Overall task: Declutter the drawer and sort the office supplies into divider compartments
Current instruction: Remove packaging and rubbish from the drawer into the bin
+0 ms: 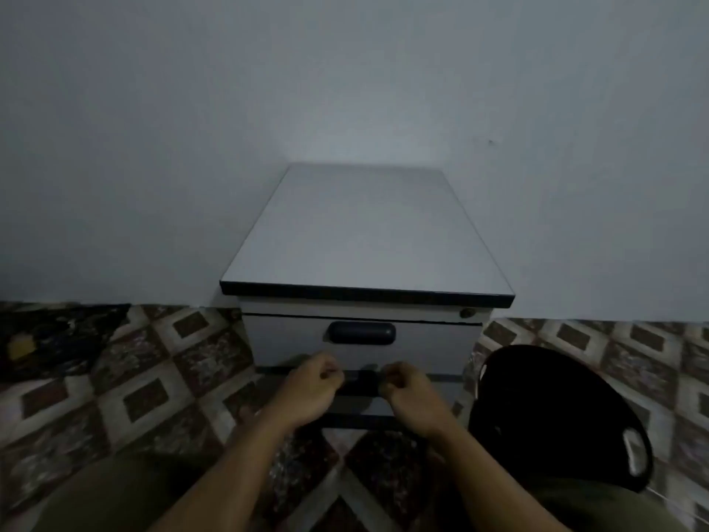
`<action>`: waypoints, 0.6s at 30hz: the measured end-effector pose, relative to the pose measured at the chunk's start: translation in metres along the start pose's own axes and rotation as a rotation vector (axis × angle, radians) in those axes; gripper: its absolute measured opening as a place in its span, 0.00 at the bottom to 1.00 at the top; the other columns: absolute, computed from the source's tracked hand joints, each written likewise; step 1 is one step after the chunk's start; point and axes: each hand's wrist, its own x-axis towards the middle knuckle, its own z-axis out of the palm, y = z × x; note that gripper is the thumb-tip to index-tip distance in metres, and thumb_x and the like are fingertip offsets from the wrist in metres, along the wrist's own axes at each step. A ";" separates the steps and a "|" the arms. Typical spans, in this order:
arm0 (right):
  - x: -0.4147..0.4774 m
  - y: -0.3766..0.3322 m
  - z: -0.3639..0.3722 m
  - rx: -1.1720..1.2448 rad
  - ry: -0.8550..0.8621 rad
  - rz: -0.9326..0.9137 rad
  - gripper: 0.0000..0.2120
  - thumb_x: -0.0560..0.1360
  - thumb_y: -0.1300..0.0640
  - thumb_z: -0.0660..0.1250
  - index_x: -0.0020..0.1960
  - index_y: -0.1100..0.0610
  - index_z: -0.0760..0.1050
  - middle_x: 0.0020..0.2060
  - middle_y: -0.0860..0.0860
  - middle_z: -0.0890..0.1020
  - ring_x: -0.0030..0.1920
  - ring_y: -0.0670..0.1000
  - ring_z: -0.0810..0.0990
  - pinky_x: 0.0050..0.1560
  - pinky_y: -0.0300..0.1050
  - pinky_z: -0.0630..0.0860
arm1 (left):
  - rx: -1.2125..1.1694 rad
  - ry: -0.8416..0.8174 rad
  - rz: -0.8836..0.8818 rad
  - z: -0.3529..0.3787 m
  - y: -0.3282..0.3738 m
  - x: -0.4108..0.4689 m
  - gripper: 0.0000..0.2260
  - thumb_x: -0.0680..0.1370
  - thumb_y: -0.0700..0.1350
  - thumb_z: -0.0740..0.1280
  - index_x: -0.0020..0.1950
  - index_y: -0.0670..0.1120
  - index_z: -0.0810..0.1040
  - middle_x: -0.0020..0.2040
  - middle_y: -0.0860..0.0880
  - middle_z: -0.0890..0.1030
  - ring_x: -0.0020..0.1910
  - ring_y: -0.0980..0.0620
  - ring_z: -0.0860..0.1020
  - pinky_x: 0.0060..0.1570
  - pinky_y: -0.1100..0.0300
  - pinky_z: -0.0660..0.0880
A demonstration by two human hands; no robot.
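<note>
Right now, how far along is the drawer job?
Nothing looks done: the top drawer is closed, and no supplies or dividers show. In hand: the left hand and right hand sit with curled fingers at the lower drawer front; whether they grip anything is unclear. Left: opening, emptying and sorting everything.

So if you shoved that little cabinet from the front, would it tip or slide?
Probably neither. The cabinet looks low and boxy and seems to stand against the wall, so a front push likely goes nowhere. Its flat top is bare, so tipping seems unlikely. Sideways it might slide on the tiled floor; its feet are hidden.
</note>
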 end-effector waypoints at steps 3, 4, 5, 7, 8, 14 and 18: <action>0.016 0.014 0.014 0.159 0.020 0.128 0.12 0.79 0.60 0.63 0.62 0.57 0.73 0.52 0.54 0.80 0.44 0.50 0.78 0.38 0.38 0.73 | -0.054 -0.024 -0.119 0.015 -0.019 0.013 0.07 0.83 0.51 0.60 0.60 0.53 0.72 0.57 0.53 0.75 0.56 0.54 0.74 0.55 0.59 0.72; 0.020 0.018 0.018 0.220 0.031 0.170 0.11 0.79 0.61 0.64 0.61 0.57 0.73 0.51 0.55 0.80 0.44 0.51 0.79 0.36 0.39 0.74 | -0.086 -0.030 -0.156 0.020 -0.024 0.016 0.08 0.83 0.50 0.60 0.61 0.52 0.73 0.58 0.53 0.75 0.56 0.54 0.74 0.56 0.59 0.72; 0.024 0.023 0.023 0.273 0.038 0.206 0.10 0.79 0.61 0.64 0.60 0.56 0.73 0.52 0.56 0.80 0.44 0.53 0.80 0.36 0.42 0.76 | -0.125 -0.031 -0.185 0.025 -0.027 0.018 0.09 0.83 0.51 0.60 0.62 0.51 0.74 0.58 0.52 0.76 0.55 0.53 0.75 0.55 0.58 0.73; 0.031 0.031 0.030 0.384 0.064 0.257 0.08 0.78 0.60 0.65 0.57 0.54 0.74 0.53 0.58 0.80 0.49 0.59 0.82 0.45 0.52 0.82 | -0.258 -0.021 -0.254 0.031 -0.029 0.022 0.09 0.83 0.51 0.60 0.61 0.52 0.75 0.57 0.51 0.78 0.54 0.52 0.77 0.52 0.56 0.76; 0.033 0.031 0.032 0.438 0.080 0.271 0.07 0.78 0.60 0.65 0.56 0.54 0.74 0.53 0.59 0.80 0.51 0.61 0.81 0.49 0.56 0.81 | -0.326 -0.003 -0.280 0.033 -0.028 0.023 0.08 0.83 0.51 0.60 0.60 0.53 0.75 0.56 0.50 0.78 0.54 0.50 0.78 0.53 0.55 0.77; 0.039 0.029 0.040 0.724 0.084 0.333 0.08 0.80 0.64 0.62 0.58 0.59 0.70 0.49 0.59 0.77 0.45 0.57 0.77 0.41 0.51 0.76 | -0.564 0.078 -0.383 0.045 -0.025 0.031 0.05 0.82 0.48 0.63 0.56 0.49 0.75 0.54 0.44 0.80 0.50 0.46 0.81 0.55 0.49 0.80; 0.032 0.030 0.044 0.780 0.073 0.335 0.08 0.79 0.65 0.63 0.57 0.58 0.70 0.48 0.60 0.77 0.39 0.55 0.75 0.37 0.49 0.74 | -0.616 0.082 -0.390 0.048 -0.022 0.025 0.06 0.81 0.47 0.66 0.58 0.50 0.75 0.54 0.44 0.80 0.46 0.48 0.79 0.52 0.50 0.81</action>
